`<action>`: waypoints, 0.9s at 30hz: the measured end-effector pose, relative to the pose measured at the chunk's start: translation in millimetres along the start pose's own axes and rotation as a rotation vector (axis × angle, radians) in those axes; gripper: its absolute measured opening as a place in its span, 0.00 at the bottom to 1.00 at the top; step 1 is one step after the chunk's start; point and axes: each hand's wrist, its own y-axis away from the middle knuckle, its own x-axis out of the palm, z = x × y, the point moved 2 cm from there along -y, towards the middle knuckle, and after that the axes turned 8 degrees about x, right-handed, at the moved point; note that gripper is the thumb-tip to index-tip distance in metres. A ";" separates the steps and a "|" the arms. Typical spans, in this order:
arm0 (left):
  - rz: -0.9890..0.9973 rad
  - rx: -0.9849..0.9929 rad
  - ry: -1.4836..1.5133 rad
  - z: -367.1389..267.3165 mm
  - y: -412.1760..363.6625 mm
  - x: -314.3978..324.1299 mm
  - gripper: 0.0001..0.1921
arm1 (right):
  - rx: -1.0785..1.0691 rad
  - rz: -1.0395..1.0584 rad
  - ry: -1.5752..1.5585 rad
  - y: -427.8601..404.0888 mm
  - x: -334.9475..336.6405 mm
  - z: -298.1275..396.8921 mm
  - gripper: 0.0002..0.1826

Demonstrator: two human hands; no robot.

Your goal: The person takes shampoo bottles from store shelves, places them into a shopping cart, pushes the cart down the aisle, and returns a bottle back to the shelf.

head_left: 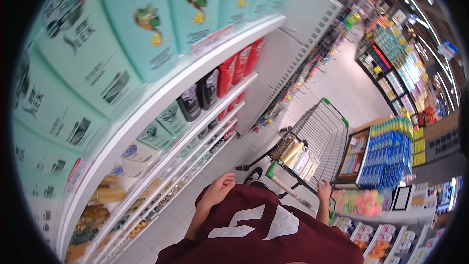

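My left hand (pixel 221 187) hovers in front of my dark red shirt, holding nothing, its fingers loosely bent. On the other side, my right hand (pixel 324 191) is at the near right corner of a wire shopping cart (pixel 322 139) with green corners. Its fingers overlap the cart's frame; whether they close around it is unclear. The cart's push handle (pixel 291 190) runs just before my body. Inside the basket lie a yellowish bottle (pixel 294 155), a lilac pack (pixel 302 162), a pale pack (pixel 310 168) and brownish goods (pixel 283 147).
Shelving (pixel 165 84) on the left carries mint-green boxes (pixel 139 18), black bottles (pixel 208 90) and red bottles (pixel 240 62). My shoe (pixel 254 174) shows on the tiled floor (pixel 216 170). Stacked blue packs (pixel 388 154) stand right of the cart, with a hook rack (pixel 307 77) beyond it.
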 end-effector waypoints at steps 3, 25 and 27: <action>0.321 -0.001 -0.033 -28.1 -24.5 26.4 0.22 | 0.029 0.042 -0.101 44.0 31.6 -12.2 0.22; 0.598 0.244 -0.822 0.9 -93.2 136.7 0.25 | 0.077 -0.111 -0.174 82.8 42.1 72.6 0.16; 0.474 0.469 -0.812 19.3 -92.3 155.6 0.25 | 0.013 -0.195 -0.168 90.4 41.3 74.0 0.17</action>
